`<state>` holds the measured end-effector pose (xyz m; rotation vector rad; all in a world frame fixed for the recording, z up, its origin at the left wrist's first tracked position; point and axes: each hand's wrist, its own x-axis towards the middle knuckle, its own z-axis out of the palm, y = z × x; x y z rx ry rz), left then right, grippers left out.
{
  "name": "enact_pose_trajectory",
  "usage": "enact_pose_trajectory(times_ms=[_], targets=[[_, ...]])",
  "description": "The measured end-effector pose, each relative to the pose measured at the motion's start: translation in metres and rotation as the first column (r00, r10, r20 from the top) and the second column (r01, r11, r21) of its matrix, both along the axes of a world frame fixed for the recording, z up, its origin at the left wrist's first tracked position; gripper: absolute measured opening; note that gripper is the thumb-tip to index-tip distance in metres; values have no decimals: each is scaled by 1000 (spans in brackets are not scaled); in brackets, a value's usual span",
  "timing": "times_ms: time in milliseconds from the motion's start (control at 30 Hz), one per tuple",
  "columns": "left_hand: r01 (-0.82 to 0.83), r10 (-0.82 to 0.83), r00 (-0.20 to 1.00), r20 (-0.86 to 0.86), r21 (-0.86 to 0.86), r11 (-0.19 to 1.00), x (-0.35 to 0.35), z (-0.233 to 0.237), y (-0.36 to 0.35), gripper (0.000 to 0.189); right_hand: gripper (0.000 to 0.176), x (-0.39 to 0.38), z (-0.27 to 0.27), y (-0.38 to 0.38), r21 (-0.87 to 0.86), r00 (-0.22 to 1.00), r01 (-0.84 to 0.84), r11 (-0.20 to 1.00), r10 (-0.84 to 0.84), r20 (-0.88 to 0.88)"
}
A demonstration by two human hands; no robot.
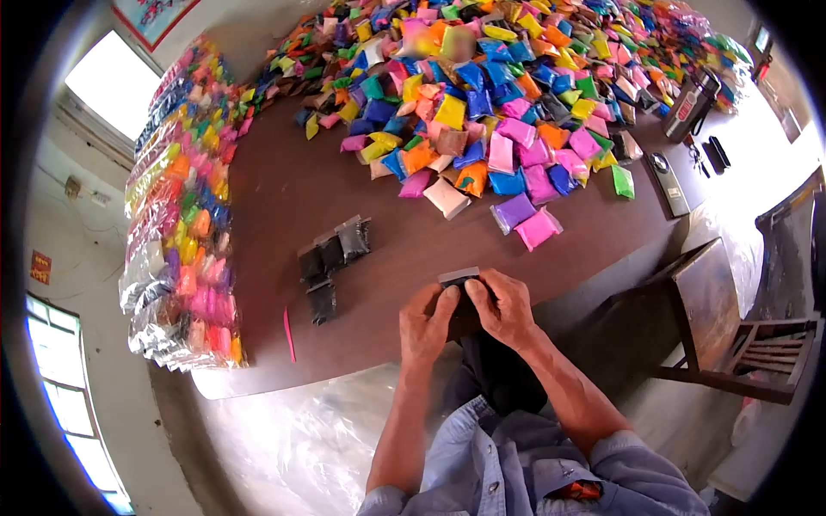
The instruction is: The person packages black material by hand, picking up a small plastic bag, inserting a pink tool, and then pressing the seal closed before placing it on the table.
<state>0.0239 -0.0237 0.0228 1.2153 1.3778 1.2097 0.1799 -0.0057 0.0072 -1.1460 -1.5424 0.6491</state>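
Note:
Between my two hands, just above the table's front edge, is a small black packet (459, 276) with a pale clear edge on top. My left hand (426, 322) grips its left side, thumb pointing up across it. On the right side my right hand (506, 311) holds it in the same way, fingers curled behind. Most of the packet is hidden by the fingers. To the left, several black packets (332, 255) in clear wrap lie close together on the brown table (284, 193).
A big heap of small coloured packets (516, 133) covers the table's far side. Bagged packets (194, 232) are stacked along the left edge. A thin pink strip (289, 334) lies front left. At right are a thermos (693, 105), a grey device (668, 184) and a wooden chair (710, 297).

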Motion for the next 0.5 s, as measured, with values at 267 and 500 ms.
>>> enact_pose_trajectory(times_ms=[267, 500], targets=[[27, -26, 999, 21, -75, 997, -8, -10, -1, 22, 15, 7, 0, 1, -61, 995, -18, 998, 11, -101], [32, -31, 997, 69, -13, 999, -6, -15, 2, 22, 16, 11, -5, 3, -47, 992, -87, 995, 82, -98]])
